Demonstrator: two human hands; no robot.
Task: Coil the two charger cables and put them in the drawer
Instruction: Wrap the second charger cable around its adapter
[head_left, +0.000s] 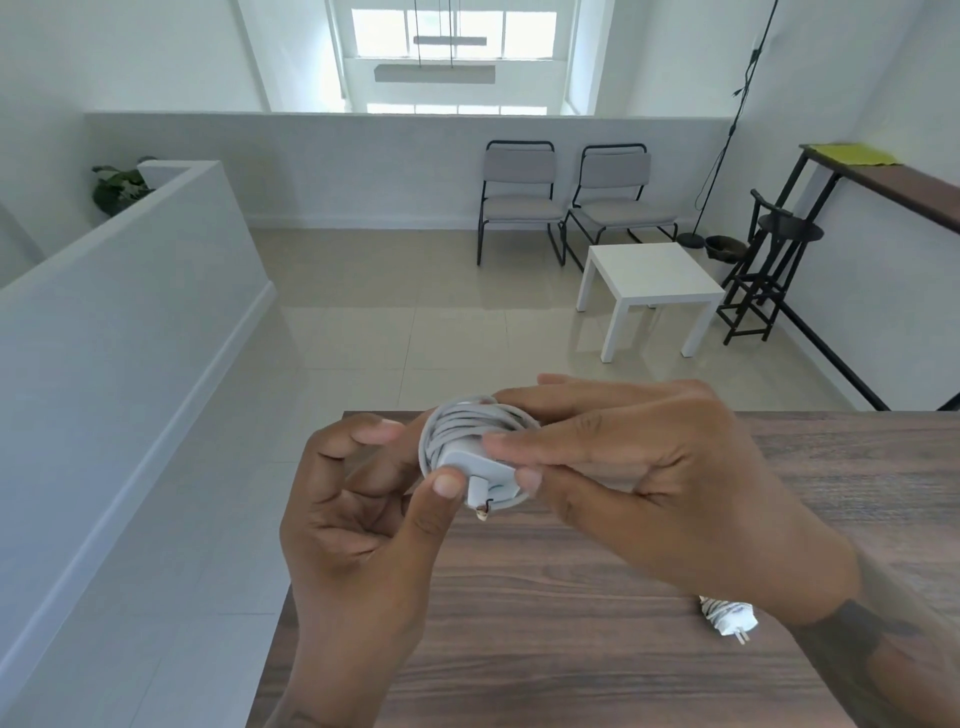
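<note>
A white charger with its cable wound into a coil is held above the far left part of the wooden table. My left hand pinches the plug block from the left, thumb on its front. My right hand grips the coil from the right, fingers over its top and thumb beneath. The prongs point down. A second white charger, wrapped in its own cable, lies on the table under my right wrist and is partly hidden by it. No drawer is in view.
The table's left edge runs close to my left forearm, with tiled floor beyond. Further off stand a white side table, two grey chairs, a black stool and a low white wall on the left.
</note>
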